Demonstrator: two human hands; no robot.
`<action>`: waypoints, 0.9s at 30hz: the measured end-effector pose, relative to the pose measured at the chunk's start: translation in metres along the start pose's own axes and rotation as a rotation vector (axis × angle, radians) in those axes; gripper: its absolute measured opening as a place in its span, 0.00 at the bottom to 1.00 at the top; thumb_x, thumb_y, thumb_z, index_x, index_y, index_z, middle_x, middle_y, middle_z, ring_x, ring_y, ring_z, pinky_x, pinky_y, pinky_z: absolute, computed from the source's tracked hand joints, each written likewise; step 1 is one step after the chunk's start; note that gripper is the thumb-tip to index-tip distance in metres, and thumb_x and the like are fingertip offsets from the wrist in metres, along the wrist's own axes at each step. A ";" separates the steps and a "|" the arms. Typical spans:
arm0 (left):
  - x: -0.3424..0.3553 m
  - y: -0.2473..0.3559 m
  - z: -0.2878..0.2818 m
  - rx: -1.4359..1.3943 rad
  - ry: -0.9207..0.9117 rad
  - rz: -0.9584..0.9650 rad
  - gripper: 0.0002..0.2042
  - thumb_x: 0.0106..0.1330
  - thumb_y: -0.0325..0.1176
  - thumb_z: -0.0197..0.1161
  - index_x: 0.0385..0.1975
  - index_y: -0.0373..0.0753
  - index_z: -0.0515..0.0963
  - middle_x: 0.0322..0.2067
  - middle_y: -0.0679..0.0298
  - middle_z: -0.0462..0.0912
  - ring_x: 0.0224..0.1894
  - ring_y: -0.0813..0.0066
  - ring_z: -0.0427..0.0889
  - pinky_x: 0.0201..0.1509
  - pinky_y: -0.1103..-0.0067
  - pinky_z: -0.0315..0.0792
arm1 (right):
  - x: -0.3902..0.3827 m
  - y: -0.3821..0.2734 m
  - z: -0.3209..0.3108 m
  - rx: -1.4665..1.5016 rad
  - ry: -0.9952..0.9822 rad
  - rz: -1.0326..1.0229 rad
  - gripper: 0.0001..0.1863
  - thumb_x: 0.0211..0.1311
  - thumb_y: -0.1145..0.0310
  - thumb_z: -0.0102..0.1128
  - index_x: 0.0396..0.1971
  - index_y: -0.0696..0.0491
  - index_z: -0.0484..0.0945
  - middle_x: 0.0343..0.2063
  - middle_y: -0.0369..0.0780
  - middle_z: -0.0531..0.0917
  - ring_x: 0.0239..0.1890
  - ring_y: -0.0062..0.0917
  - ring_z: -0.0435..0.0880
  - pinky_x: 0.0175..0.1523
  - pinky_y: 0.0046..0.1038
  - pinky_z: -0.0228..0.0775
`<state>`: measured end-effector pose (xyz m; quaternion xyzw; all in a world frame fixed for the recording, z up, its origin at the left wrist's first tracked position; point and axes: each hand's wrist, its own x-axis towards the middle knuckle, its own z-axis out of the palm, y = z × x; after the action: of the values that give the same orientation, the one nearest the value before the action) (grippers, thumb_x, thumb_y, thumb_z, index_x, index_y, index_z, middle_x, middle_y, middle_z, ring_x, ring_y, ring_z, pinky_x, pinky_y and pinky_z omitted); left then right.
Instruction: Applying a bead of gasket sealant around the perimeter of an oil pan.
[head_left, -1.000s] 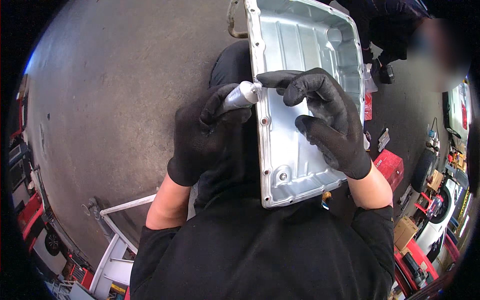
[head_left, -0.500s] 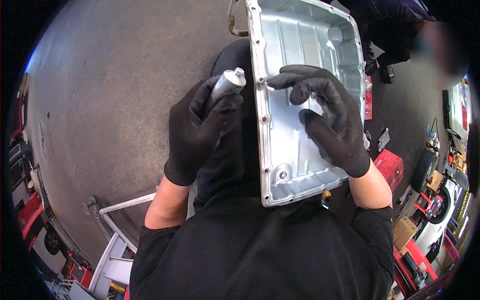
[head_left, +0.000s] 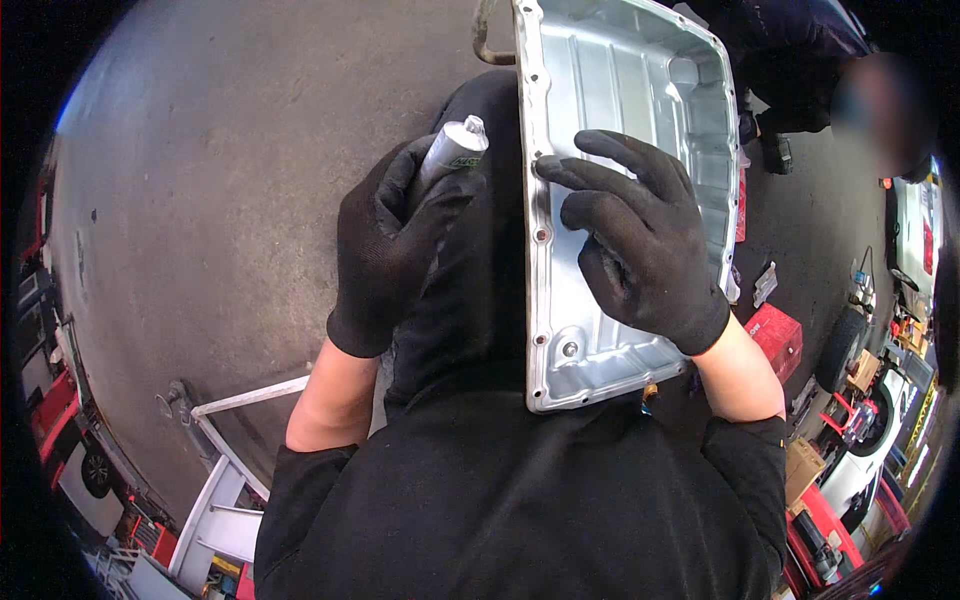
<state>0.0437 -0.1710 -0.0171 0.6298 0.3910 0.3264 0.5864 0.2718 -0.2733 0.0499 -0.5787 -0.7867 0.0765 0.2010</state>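
A silver metal oil pan, with bolt holes along its flange, stands to the right of my black-clad leg, its hollow inside facing up. In black gloves, my left hand is wrapped round a silver squeeze tube, its narrow nozzle pointing up. My right hand is over the pan with nothing in it. One outstretched fingertip is at the left flange, near a bolt hole, while another finger is raised and the rest are bent. Near the pan's close end sits a drain plug.
Another person crouches at the far right. A red box lies on the floor right of the pan. A white metal frame stands at the lower left. A bent pipe is beyond the pan's far left corner.
My right hand has turned, and its fingertip now reaches the flange; the white smear seen by it is no longer visible. The pan appears slightly further right. My left hand keeps the tube.
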 end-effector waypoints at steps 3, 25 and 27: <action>0.000 -0.006 -0.003 -0.026 -0.005 -0.013 0.18 0.67 0.29 0.71 0.54 0.29 0.82 0.47 0.54 0.89 0.49 0.70 0.86 0.57 0.75 0.77 | -0.001 0.001 0.000 -0.019 -0.015 -0.023 0.16 0.42 0.80 0.59 0.35 0.51 0.78 0.59 0.38 0.86 0.68 0.45 0.76 0.67 0.45 0.68; 0.004 0.000 -0.001 -0.034 0.001 -0.016 0.17 0.67 0.29 0.71 0.53 0.29 0.82 0.46 0.56 0.89 0.48 0.72 0.86 0.56 0.76 0.78 | 0.003 0.004 0.000 0.387 0.053 0.015 0.14 0.41 0.85 0.49 0.31 0.55 0.74 0.46 0.46 0.90 0.62 0.47 0.81 0.65 0.43 0.71; 0.005 -0.002 -0.002 -0.025 -0.008 -0.009 0.17 0.67 0.29 0.71 0.53 0.29 0.82 0.46 0.56 0.89 0.48 0.71 0.86 0.56 0.76 0.78 | 0.003 0.006 0.002 0.382 0.053 0.020 0.15 0.41 0.85 0.48 0.31 0.55 0.74 0.46 0.46 0.90 0.63 0.47 0.80 0.65 0.43 0.71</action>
<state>0.0441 -0.1657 -0.0186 0.6219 0.3871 0.3262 0.5974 0.2759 -0.2680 0.0466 -0.5396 -0.7465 0.2111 0.3272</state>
